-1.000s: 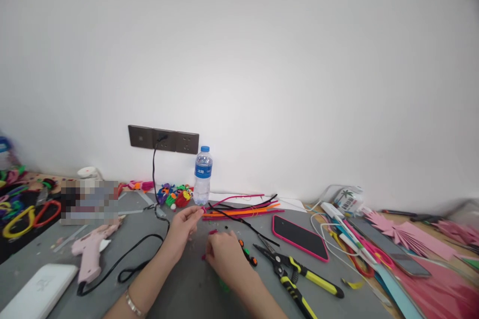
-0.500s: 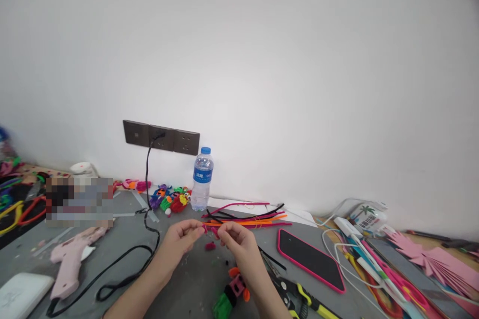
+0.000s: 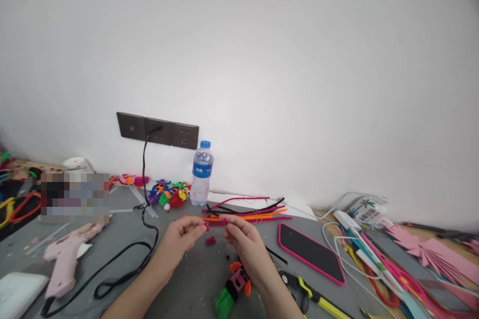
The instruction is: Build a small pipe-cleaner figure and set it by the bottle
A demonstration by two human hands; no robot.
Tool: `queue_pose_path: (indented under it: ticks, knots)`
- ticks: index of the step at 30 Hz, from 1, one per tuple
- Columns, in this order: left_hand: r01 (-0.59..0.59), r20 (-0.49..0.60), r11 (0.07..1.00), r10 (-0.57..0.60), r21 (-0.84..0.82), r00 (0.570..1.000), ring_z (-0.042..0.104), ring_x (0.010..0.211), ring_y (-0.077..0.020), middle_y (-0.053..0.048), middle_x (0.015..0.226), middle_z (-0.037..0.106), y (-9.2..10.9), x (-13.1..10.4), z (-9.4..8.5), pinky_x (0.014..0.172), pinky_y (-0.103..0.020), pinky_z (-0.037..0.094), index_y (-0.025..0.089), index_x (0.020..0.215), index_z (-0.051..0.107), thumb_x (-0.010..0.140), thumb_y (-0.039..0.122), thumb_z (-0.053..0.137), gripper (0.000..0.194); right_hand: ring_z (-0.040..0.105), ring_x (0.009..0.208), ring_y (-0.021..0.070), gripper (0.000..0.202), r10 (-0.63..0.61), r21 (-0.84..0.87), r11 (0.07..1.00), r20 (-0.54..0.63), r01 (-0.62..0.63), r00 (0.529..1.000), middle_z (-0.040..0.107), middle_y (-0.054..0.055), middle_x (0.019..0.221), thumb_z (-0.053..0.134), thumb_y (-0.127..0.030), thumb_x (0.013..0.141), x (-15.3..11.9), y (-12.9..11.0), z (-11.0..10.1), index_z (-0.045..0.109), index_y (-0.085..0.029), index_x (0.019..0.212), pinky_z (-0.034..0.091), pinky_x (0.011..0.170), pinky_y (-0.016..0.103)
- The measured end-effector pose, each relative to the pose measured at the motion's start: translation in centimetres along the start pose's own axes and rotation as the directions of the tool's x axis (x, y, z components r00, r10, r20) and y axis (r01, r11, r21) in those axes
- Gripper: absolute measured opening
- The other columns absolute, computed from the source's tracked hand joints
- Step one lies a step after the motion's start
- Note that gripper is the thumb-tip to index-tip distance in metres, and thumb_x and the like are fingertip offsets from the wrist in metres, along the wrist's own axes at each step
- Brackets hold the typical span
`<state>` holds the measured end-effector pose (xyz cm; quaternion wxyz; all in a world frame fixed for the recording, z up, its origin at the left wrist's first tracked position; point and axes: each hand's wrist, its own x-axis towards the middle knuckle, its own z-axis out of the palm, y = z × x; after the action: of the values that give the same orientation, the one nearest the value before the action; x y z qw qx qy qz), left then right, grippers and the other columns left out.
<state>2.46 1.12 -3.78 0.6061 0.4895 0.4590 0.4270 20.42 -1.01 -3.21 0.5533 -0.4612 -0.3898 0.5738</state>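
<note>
Pinched between thumb and fingers, my left hand [image 3: 186, 237] holds a small magenta pipe cleaner piece [image 3: 207, 227]. My right hand [image 3: 242, 238] also pinches a small magenta bit [image 3: 225, 221], mostly covered by the fingers. A gap separates the two hands. On the grey mat below them lies a short fuzzy magenta piece [image 3: 210, 241]. Under my right wrist sits a pipe cleaner figure [image 3: 236, 281] with a green end, black band, magenta body and orange sides. Behind the hands, magenta, black and orange pipe cleaners [image 3: 258, 217] are laid out.
A water bottle [image 3: 202, 174] stands by the wall beside colourful figures [image 3: 170, 194]. At left are a pink glue gun [image 3: 67, 259] and a black cord [image 3: 144, 174]. To the right lie a phone [image 3: 310, 254], yellow-black pliers [image 3: 318, 296] and pink folded paper [image 3: 430, 254].
My hands have moved apart, the right one shifting slightly right and up. Each still pinches a magenta bit. The view has tilted down slightly.
</note>
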Motion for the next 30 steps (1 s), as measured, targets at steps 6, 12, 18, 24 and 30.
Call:
queue_pose_path:
  ticks: [6,12,18,24,30]
  knots:
    - [-0.004,0.013,1.0,0.004,-0.011,1.0,0.026,0.046,-0.007,0.008,0.054,0.037,-0.1,0.1,0.1,0.046,-0.021,0.018,0.014,0.077,0.065,0.065,0.056,0.073,0.044,0.057,0.061,0.0128,0.033,0.061,0.142,0.988,0.024,-0.064,0.998,0.063,0.002,0.068,0.081,-0.038,0.061,-0.2,-0.5,0.3,0.071,-0.014,0.081,0.041,0.057,0.022]
    - [-0.019,0.025,1.0,0.018,0.015,1.0,0.027,0.047,-0.007,0.007,0.054,0.036,-0.3,0.1,0.1,0.046,-0.021,0.018,0.014,0.077,0.066,0.068,0.054,0.071,0.041,0.056,0.057,0.0104,0.03,0.057,0.088,0.994,0.032,-0.06,0.998,0.064,0.001,0.061,0.083,-0.037,0.061,-0.2,-0.3,0.1,0.067,-0.014,0.073,0.04,0.055,0.021]
    - [-0.007,0.031,0.997,0.004,0.073,1.0,0.027,0.047,-0.0076,0.007,0.051,0.036,0.1,-0.1,0.4,0.046,-0.022,0.018,0.014,0.076,0.066,0.066,0.056,0.071,0.044,0.053,0.055,0.0104,0.03,0.032,0.008,0.999,0.059,-0.033,0.998,0.062,0.0,0.061,0.08,-0.04,0.063,0.1,0.4,-0.1,0.067,-0.015,0.072,0.038,0.054,0.022]
    - [-0.019,0.025,0.991,0.015,0.135,1.0,0.029,0.048,-0.0085,0.007,0.051,0.036,0.6,-0.2,0.6,0.047,-0.022,0.02,0.014,0.072,0.066,0.065,0.055,0.069,0.042,0.05,0.055,0.0102,0.026,0.002,-0.074,0.997,0.097,0.005,0.995,0.059,-0.002,0.059,0.077,-0.038,0.066,-0.2,0.3,0.3,0.065,-0.016,0.07,0.038,0.055,0.022]
    - [0.004,0.036,0.986,-0.01,0.166,0.999,0.029,0.048,-0.0088,0.008,0.05,0.037,0.7,-0.3,0.7,0.048,-0.022,0.02,0.014,0.075,0.065,0.065,0.057,0.067,0.045,0.049,0.054,0.0103,0.03,0.008,-0.097,0.995,0.119,0.003,0.993,0.059,-0.002,0.058,0.079,-0.04,0.064,-0.3,0.1,0.7,0.062,-0.016,0.069,0.039,0.054,0.022]
